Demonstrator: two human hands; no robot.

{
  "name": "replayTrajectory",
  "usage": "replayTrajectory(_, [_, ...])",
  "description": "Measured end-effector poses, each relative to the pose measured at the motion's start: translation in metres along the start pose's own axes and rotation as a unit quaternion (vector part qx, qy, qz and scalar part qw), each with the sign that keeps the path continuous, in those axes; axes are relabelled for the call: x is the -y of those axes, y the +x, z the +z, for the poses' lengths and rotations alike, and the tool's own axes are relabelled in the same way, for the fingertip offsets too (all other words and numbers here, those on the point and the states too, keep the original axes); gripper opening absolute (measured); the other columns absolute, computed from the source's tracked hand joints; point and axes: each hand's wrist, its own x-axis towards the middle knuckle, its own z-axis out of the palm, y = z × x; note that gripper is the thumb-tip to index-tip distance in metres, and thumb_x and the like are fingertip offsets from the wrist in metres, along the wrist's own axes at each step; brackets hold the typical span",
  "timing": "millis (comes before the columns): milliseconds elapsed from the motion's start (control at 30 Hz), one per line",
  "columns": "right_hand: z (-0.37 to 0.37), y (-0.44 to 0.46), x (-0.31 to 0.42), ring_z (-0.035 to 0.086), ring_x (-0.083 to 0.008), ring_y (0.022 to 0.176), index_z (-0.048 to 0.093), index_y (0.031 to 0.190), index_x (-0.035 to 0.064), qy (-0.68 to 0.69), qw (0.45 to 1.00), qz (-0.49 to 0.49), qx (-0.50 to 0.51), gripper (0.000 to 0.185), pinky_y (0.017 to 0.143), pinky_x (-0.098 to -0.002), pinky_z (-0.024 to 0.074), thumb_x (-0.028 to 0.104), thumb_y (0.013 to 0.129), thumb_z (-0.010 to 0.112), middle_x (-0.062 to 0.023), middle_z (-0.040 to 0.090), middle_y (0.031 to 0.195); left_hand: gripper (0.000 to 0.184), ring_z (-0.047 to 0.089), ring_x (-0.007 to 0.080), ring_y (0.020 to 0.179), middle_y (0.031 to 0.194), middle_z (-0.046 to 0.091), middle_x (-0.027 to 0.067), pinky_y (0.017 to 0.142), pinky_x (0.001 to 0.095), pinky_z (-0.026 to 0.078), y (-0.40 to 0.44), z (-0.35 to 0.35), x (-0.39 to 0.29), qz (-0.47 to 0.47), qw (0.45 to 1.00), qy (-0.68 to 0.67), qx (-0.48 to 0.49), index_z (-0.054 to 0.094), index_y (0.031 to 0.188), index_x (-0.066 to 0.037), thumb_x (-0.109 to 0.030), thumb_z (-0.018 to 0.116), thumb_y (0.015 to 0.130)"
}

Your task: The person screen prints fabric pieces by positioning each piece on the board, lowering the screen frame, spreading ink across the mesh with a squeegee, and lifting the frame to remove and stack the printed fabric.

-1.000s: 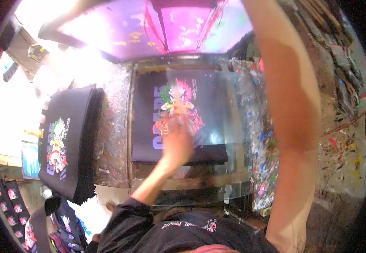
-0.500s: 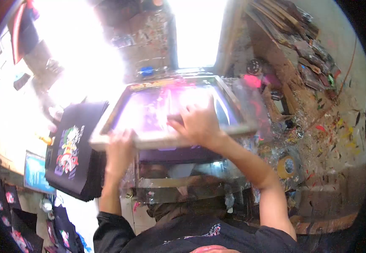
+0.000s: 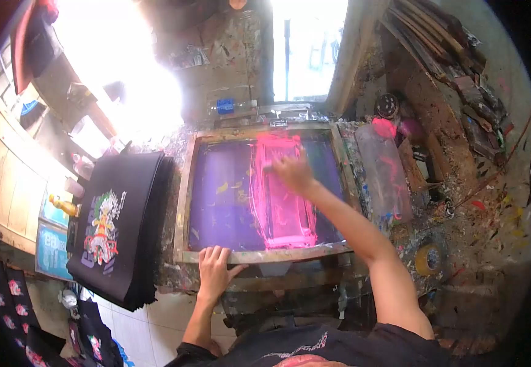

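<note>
A wooden-framed screen lies flat on the worktable, with purple mesh and a tall band of pink ink right of its middle. The fingers of my left hand are hooked over the front rim of the frame, the thumb pointing right. Over the upper part of the pink band, my right hand is closed around a squeegee; its dark end shows left of the fingers and the rest is mostly hidden. Left of the screen stands a thick pile of black printed fabric with a colourful figure on top.
A clear bottle with a blue label lies behind the screen. To the right are a pink-stained plastic sheet, a tape roll and stacked wooden pieces. A yellow bottle stands beyond the fabric pile.
The screen has come down from raised, through tilted, to flat over the black printed fabric. My left hand left the fabric for the front rim; my right arm moved inward over the mesh.
</note>
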Motion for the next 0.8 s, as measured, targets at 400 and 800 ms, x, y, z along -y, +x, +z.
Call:
replayTrajectory(400, [0.021,0.111,-0.066,0.072,-0.0417,0.089,0.064,0.121,0.0043,0.091,0.984,0.026,0.149,0.048,0.076,-0.0542,0.0551,0.043,0.093,0.070,-0.0199,0.074,0.097,0.058,0.058,0.0276,0.099,0.095,0.060,0.0062,0.096,0.0436,0.040,-0.001,0.010,0.006,-0.045,0.999,-0.005,0.019,0.067,0.098,-0.008,-0.052,0.087,0.066])
replayTrajectory(800, [-0.083,-0.042,0.042,0.072,-0.0372,0.067,0.065,0.087,0.0056,0.196,0.944,-0.072,0.257,0.035,0.062,-0.0468,0.0574,0.040,0.092,0.069,-0.0165,0.071,0.074,0.053,0.057,0.0292,0.100,0.098,0.060,0.0087,0.095,0.0438,0.040,0.000,0.009,0.003,-0.030,1.000,-0.010,0.002,0.064,0.101,-0.007,-0.043,0.087,0.070])
